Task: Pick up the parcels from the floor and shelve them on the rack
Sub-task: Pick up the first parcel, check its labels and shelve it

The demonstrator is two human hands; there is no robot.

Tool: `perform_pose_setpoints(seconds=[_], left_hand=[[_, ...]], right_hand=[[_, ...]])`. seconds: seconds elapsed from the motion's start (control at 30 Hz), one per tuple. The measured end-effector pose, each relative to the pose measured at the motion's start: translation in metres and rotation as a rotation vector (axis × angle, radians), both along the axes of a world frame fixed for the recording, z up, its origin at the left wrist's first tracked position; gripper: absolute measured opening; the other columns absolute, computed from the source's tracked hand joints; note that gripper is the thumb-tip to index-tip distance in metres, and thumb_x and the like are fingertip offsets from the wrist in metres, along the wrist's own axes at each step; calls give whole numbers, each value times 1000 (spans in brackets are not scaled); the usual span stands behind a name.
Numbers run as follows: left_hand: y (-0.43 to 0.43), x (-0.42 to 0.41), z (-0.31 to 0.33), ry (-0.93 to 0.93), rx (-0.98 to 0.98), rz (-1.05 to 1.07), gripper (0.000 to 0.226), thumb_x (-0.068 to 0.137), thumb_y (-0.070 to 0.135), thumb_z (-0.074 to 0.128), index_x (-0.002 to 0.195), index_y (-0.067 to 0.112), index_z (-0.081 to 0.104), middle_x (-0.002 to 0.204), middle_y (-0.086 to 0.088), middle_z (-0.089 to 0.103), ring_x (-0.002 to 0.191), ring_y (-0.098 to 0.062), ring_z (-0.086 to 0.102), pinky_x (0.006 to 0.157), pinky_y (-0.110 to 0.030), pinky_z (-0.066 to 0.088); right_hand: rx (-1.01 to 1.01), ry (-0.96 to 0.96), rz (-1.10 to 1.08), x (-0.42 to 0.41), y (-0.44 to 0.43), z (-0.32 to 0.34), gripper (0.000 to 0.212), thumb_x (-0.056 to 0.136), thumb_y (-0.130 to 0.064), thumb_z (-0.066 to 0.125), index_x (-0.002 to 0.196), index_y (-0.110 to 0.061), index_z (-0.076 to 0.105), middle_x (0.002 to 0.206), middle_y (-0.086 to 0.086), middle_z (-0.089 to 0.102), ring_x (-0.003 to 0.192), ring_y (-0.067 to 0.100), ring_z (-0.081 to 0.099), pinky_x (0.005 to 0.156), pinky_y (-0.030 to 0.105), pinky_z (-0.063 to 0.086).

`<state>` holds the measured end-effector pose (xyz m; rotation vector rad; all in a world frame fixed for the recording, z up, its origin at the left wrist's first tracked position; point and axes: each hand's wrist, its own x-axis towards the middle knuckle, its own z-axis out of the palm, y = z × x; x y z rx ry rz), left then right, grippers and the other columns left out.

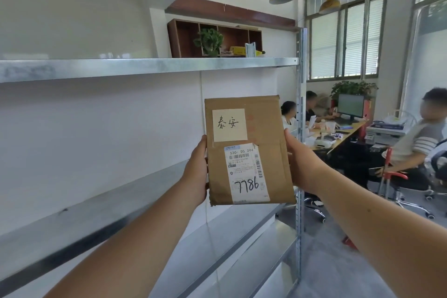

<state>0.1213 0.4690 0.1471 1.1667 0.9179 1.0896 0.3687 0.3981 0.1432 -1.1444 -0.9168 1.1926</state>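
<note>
I hold a flat brown cardboard parcel [271, 128] upright in front of me, with a yellow handwritten note and a white shipping label marked 7786 on its face. My left hand [197, 169] grips its left edge. My right hand [301, 164] grips its right edge. The parcel hangs in the air in front of the grey metal rack [145, 66], level with the gap between an upper shelf and a middle shelf [101, 215], near the rack's right upright post [300, 104].
The rack's shelves in view hold nothing; a lower shelf [242, 249] shows below. Right of the post, several people sit at a long desk [348, 132] with a monitor [350, 105], a printer and office chairs. A wooden wall cabinet [183, 38] holds a plant.
</note>
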Motion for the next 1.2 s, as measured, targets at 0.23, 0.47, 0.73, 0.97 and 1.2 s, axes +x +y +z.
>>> perform_pose_setpoints(seconds=[0.23, 0.47, 0.73, 0.97, 1.2], left_hand=[[10, 97, -8, 38, -42, -119, 73, 72, 96, 50, 119, 49, 80, 124, 5, 82, 125, -31, 73, 117, -60, 46], [17, 176, -28, -10, -56, -197, 67, 84, 88, 47, 127, 47, 77, 128, 1, 81, 123, -35, 74, 114, -63, 50], [19, 240, -46, 1, -123, -224, 65, 88, 83, 53, 126, 38, 80, 121, -6, 83, 114, -38, 78, 109, -62, 55], [41, 266, -74, 56, -188, -250, 67, 92, 83, 46, 125, 37, 81, 119, -6, 84, 112, -36, 79, 108, -59, 57], [81, 273, -99, 74, -211, -261, 63, 99, 78, 44, 126, 34, 81, 121, -6, 83, 113, -35, 79, 107, -55, 59]], right_hand=[[-7, 28, -121, 87, -9, -18, 88, 62, -96, 69, 127, -37, 79, 139, 9, 74, 131, 45, 67, 115, 69, 46], [-49, 25, -227, 151, -24, -23, 85, 72, -93, 65, 132, -34, 75, 132, 6, 78, 123, 42, 71, 111, 67, 49], [-97, 141, -289, 207, -29, -62, 86, 75, -92, 61, 124, -25, 80, 125, 10, 80, 122, 43, 72, 114, 65, 48], [-150, 255, -343, 223, -16, -96, 70, 84, -86, 58, 108, -26, 84, 122, 10, 81, 122, 41, 70, 114, 64, 47], [-198, 264, -363, 224, 17, -116, 66, 90, -81, 57, 119, -25, 75, 131, 12, 73, 122, 40, 69, 111, 62, 51]])
